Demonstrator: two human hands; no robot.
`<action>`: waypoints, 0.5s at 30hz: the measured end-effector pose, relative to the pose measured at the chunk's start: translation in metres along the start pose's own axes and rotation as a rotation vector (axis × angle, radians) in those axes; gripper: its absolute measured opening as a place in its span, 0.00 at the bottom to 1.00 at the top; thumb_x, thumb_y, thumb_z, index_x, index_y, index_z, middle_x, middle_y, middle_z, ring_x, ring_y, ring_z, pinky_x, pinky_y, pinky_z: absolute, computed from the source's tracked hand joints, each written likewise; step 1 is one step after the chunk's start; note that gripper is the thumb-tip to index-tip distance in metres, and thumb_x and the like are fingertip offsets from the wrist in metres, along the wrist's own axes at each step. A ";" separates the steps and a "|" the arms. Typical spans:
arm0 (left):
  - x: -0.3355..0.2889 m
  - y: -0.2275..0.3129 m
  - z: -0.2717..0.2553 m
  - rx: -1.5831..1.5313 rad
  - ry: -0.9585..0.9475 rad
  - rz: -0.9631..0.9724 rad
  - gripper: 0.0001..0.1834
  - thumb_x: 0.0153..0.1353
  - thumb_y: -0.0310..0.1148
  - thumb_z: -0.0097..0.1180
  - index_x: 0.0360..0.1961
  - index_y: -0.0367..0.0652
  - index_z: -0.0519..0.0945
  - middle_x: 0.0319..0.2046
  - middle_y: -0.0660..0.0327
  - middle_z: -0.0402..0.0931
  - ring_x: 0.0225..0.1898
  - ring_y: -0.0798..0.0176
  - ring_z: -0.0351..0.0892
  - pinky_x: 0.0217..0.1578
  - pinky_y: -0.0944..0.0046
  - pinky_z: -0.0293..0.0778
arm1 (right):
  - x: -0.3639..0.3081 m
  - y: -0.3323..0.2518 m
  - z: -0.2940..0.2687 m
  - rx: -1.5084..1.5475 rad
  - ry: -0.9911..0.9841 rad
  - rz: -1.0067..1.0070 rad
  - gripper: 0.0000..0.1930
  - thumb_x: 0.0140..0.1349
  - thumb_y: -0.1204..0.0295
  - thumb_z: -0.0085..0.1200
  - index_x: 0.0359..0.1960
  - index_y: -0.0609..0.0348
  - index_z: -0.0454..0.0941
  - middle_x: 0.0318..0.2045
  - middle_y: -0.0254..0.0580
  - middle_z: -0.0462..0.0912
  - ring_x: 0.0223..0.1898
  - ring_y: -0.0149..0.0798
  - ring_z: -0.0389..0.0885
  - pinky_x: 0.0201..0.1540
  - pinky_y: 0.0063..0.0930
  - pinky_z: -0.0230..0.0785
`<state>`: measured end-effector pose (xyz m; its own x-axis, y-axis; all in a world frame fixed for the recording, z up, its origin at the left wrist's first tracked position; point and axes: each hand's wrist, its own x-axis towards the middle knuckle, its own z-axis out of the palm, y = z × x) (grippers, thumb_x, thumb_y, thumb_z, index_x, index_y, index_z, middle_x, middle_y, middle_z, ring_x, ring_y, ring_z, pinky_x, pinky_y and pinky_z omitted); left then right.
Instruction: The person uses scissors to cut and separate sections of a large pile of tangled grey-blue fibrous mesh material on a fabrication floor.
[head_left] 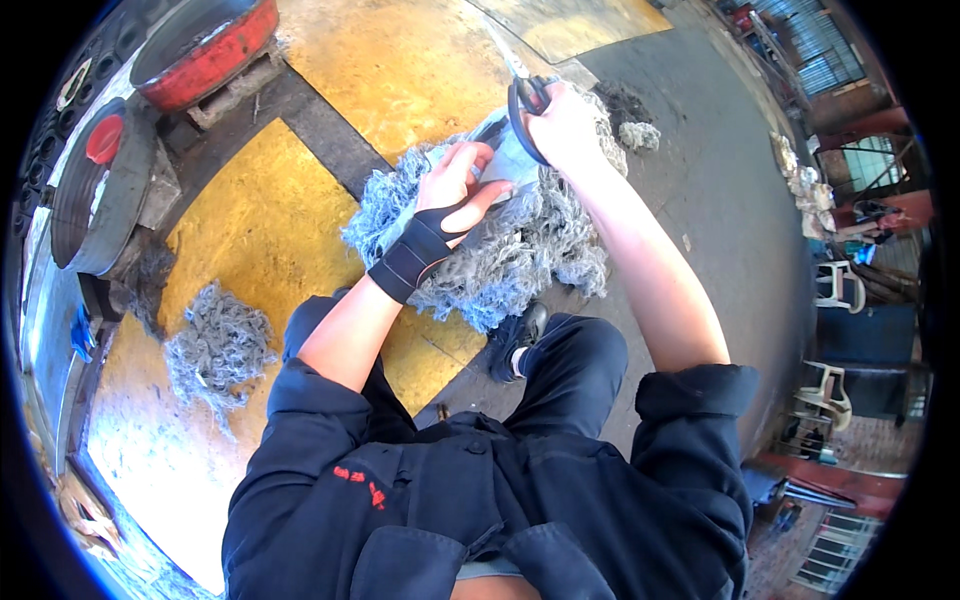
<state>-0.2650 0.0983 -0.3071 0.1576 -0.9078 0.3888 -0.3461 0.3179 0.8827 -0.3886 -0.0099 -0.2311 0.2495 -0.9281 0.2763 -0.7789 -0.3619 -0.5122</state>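
My right hand (566, 128) is closed round the black handles of a pair of scissors (519, 125). Their metal blades point away from me, past the far edge of a large heap of shaggy grey fibre (520, 255). A pale, smooth sheet (515, 165) lies on top of the heap, between my hands. My left hand (452, 185), with a black brace round the wrist, rests on the heap. Its fingers curl and its thumb presses at the sheet's near edge; the grip itself is partly hidden.
A smaller clump of grey fibre (217, 348) lies to the left on worn yellow floor plates (265, 215). Beyond stand a red-sided round tub (205, 70) and a dark round tub (75, 215). White plastic chairs (838, 288) are at the right. My shoe (515, 340) is beside the heap.
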 end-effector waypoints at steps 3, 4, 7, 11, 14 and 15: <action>-0.005 -0.012 0.010 -0.036 -0.066 0.025 0.16 0.49 0.32 0.64 0.35 0.39 0.72 0.33 0.56 0.72 0.25 0.58 0.74 0.26 0.62 0.70 | 0.009 0.009 -0.008 0.119 -0.059 0.106 0.17 0.44 0.63 0.61 0.29 0.66 0.80 0.25 0.55 0.81 0.31 0.47 0.83 0.36 0.35 0.72; -0.007 -0.014 0.014 0.044 -0.037 0.071 0.14 0.50 0.34 0.64 0.31 0.38 0.73 0.29 0.53 0.73 0.24 0.56 0.74 0.26 0.60 0.69 | 0.011 0.013 -0.009 0.209 -0.110 0.164 0.17 0.44 0.62 0.61 0.28 0.67 0.80 0.24 0.54 0.81 0.30 0.45 0.82 0.34 0.34 0.72; -0.008 -0.022 0.020 -0.013 -0.300 -0.223 0.14 0.52 0.37 0.62 0.28 0.36 0.74 0.23 0.51 0.74 0.23 0.54 0.74 0.26 0.58 0.68 | 0.019 0.023 -0.005 0.270 0.025 0.188 0.14 0.44 0.70 0.65 0.28 0.69 0.78 0.20 0.37 0.77 0.20 0.30 0.72 0.24 0.26 0.64; -0.014 -0.024 0.019 0.007 -0.313 -0.162 0.16 0.53 0.40 0.61 0.26 0.36 0.75 0.19 0.50 0.74 0.22 0.53 0.74 0.27 0.57 0.68 | 0.019 0.014 -0.026 0.828 -0.188 0.384 0.12 0.45 0.73 0.64 0.28 0.70 0.78 0.19 0.33 0.74 0.19 0.27 0.70 0.22 0.23 0.61; -0.014 -0.030 0.030 -0.110 -0.306 -0.052 0.13 0.55 0.38 0.58 0.28 0.36 0.74 0.23 0.52 0.73 0.27 0.54 0.73 0.30 0.59 0.67 | 0.032 0.039 -0.023 0.510 -0.049 0.278 0.13 0.45 0.68 0.63 0.28 0.67 0.79 0.22 0.43 0.80 0.24 0.36 0.78 0.29 0.29 0.68; -0.015 -0.028 0.031 -0.145 -0.303 -0.022 0.13 0.56 0.37 0.56 0.29 0.36 0.74 0.25 0.53 0.72 0.28 0.54 0.72 0.31 0.59 0.67 | 0.033 0.041 -0.024 0.384 0.005 0.220 0.14 0.44 0.66 0.63 0.27 0.66 0.80 0.23 0.48 0.82 0.27 0.39 0.81 0.32 0.32 0.70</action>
<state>-0.2860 0.0941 -0.3460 -0.1264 -0.9480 0.2922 -0.2066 0.3132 0.9269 -0.4256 -0.0531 -0.2234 0.0978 -0.9866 0.1304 -0.5428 -0.1627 -0.8240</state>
